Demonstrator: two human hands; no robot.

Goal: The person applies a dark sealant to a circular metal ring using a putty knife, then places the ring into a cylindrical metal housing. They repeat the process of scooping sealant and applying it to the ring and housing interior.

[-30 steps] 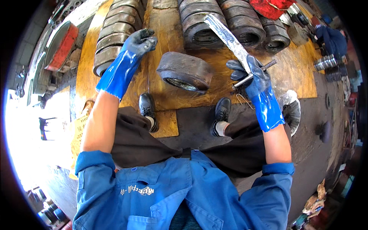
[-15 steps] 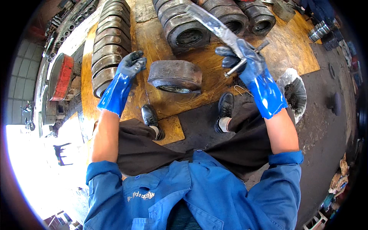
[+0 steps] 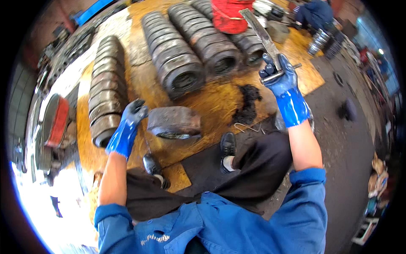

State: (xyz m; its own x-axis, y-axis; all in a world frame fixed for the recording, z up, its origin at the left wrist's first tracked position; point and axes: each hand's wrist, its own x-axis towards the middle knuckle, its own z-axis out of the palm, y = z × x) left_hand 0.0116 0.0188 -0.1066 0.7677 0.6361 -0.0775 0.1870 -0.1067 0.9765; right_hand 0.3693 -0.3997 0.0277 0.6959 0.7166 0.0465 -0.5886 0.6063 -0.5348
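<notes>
Right hand [image 3: 280, 75] (blue glove) clamped on a flat metal bar [image 3: 263, 34], which sticks up and away from the fist. Left hand [image 3: 134, 112], fingers loosely curled, holds nothing; dark metal ring [image 3: 174, 122] lies just right of it, touching unclear.

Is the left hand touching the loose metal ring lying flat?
Cannot tell. In the head view the left hand reaches the loose ring, its edge blurred.

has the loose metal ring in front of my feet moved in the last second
Cannot tell. The camera itself swung, so its place in the picture shifted, but the loose ring lies on the yellow board just ahead of the left shoe, beside the left hand, as before.
</notes>
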